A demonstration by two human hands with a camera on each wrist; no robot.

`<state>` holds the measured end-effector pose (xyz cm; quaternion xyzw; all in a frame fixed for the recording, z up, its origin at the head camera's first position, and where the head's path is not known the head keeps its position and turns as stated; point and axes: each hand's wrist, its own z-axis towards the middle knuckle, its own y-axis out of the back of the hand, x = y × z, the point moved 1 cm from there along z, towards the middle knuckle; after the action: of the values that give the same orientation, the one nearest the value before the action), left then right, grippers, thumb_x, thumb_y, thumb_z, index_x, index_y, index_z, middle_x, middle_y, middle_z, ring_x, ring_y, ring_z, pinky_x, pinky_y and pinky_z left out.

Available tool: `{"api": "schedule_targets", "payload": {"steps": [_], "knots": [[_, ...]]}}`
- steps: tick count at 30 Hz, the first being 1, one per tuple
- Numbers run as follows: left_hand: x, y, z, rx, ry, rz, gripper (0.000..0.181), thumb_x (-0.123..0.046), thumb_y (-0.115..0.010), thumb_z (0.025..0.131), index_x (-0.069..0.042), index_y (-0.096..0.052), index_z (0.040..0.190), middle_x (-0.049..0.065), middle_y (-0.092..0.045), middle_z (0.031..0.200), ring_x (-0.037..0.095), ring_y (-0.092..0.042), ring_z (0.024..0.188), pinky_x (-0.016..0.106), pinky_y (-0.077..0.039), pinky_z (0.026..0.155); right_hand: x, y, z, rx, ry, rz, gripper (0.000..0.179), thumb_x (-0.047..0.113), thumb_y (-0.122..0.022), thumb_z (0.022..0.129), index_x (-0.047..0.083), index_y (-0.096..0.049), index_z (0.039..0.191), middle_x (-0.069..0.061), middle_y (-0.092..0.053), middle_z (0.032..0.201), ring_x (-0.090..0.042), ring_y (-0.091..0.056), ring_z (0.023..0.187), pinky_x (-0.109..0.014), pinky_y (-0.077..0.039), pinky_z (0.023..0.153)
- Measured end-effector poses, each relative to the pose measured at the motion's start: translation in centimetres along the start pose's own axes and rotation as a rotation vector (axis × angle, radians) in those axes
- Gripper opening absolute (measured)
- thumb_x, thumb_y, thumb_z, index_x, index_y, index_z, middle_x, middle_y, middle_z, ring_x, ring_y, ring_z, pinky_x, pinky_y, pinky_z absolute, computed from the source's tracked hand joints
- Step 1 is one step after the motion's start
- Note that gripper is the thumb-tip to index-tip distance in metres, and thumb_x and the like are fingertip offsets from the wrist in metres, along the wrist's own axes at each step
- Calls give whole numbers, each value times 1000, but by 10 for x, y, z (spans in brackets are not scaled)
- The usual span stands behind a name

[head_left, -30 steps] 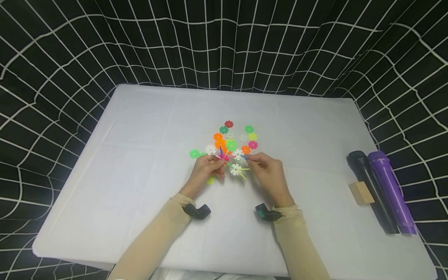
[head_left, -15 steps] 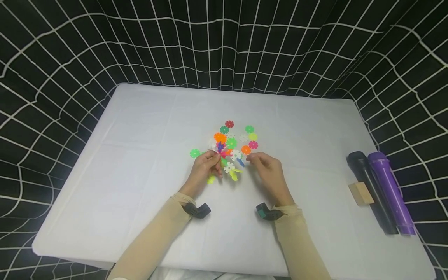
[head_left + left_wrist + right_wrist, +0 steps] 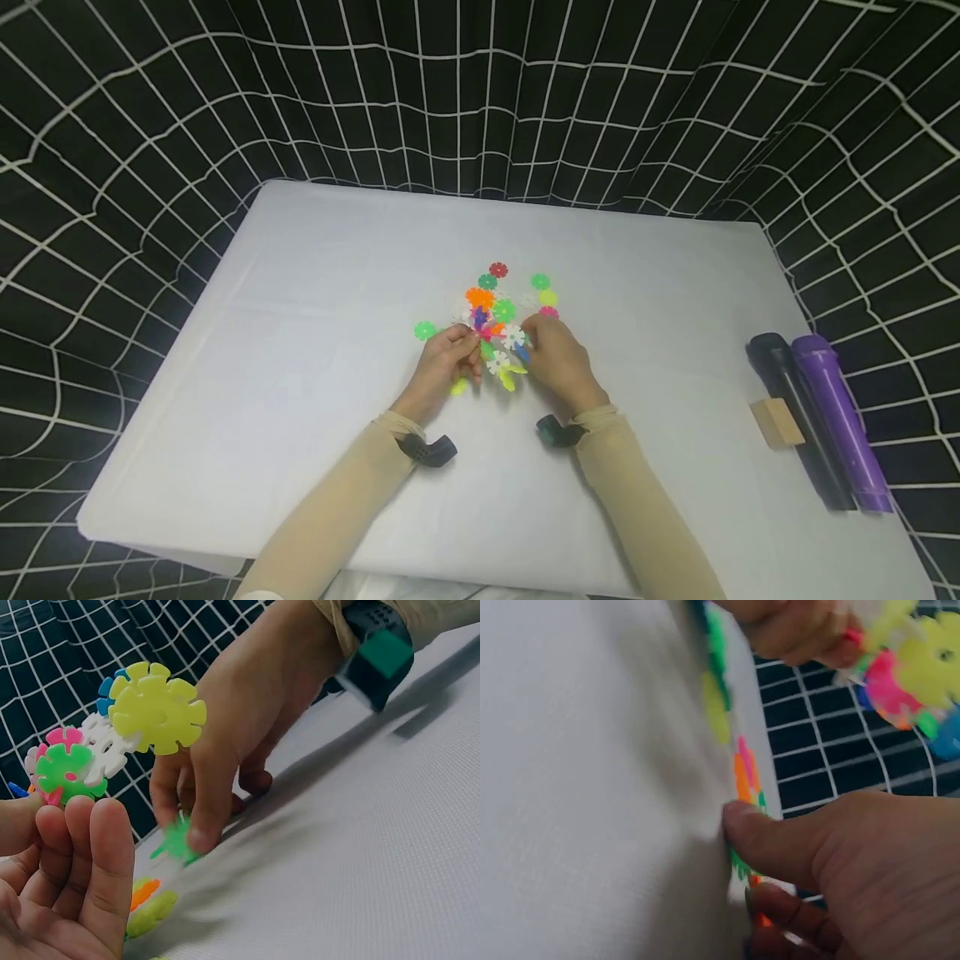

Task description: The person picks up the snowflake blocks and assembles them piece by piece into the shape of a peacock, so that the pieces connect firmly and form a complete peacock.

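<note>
Right hand [image 3: 558, 358] farther forward than before, now pinching green disc [image 3: 176, 841]

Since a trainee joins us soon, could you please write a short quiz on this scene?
1. What does the left hand hold?
A) A wooden block
B) Joined flower discs
C) A rolled cloth

2. True or false: in the head view, the black tube lies to the left of the purple tube.

3. Fill in: in the left wrist view, the blurred disc at the fingertips of the right hand is ____ in colour.

Key: 1. B; 2. True; 3. green.
</note>
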<state>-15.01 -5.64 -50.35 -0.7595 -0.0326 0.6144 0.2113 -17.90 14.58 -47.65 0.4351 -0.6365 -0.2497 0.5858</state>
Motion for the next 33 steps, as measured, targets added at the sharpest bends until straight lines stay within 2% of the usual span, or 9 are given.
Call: {"api": "schedule_targets", "payload": {"steps": [2,4,7,9,11,19,26,29,33], "knots": [[1,-1,0,-10,0,-8,19,-21,-56,104,-9,-52,90,-1,-52,74,14,-56,64,25,-56,63,-6,2,-6,-26,-25,127,33,17,-65,98,8,-62,129,-14,-66,127,-33,-61,119,-52,-53,101],[0,-2,0,-21,-4,-13,18,-20,-55,103,-9,-52,90,-1,-52,74,14,-56,65,25,-55,62,-11,5,-15,-59,-53,281,30,21,-65,98,8,-65,125,-15,-68,123,-32,-65,110,-48,-55,97],[-3,-3,-1,-32,-15,-16,17,-19,-55,104,-7,-53,91,-1,-52,74,14,-55,65,25,-55,62,-12,11,-29,-110,-77,502,27,23,-66,97,9,-70,120,-13,-71,119,-23,-70,97,-35,-56,88],[-4,-3,0,-33,-22,-17,16,-18,-55,104,-7,-53,92,-1,-52,74,14,-55,65,25,-55,61,-10,12,-37,-138,-71,603,24,20,-66,97,8,-71,116,-12,-72,116,-17,-71,88,-27,-56,83],[-4,-4,0,-29,-29,-16,17,-18,-55,103,-7,-53,92,-1,-52,73,14,-55,65,25,-55,61,-7,12,-41,-159,-53,655,22,19,-67,97,8,-73,115,-10,-72,119,-13,-72,87,-23,-55,84],[0,-4,0,-10,-22,-3,18,-20,-56,103,-9,-51,89,-1,-51,74,14,-54,66,25,-55,61,-6,7,-45,-261,96,644,18,10,-72,93,7,-77,110,-12,-75,113,-22,-74,87,-20,-58,81],[2,-3,1,-2,-25,19,17,-17,-55,103,-8,-53,89,-1,-53,73,13,-55,65,23,-56,62,-6,3,-43,-373,228,592,21,4,-76,89,9,-79,109,-11,-77,102,-6,-66,82,-12,-52,78],[2,-2,1,5,-26,33,18,-15,-55,103,-7,-52,87,-1,-54,72,13,-56,63,23,-56,62,-6,0,-42,-417,264,552,20,0,-76,87,6,-79,106,-13,-77,97,-4,-61,81,-9,-48,75],[2,-2,1,1,-23,38,18,-14,-55,103,-7,-52,86,-2,-53,71,11,-57,62,24,-57,62,-6,-4,-41,-434,315,526,19,-6,-75,85,0,-78,103,-18,-76,92,-15,-62,77,-8,-46,72]]}}
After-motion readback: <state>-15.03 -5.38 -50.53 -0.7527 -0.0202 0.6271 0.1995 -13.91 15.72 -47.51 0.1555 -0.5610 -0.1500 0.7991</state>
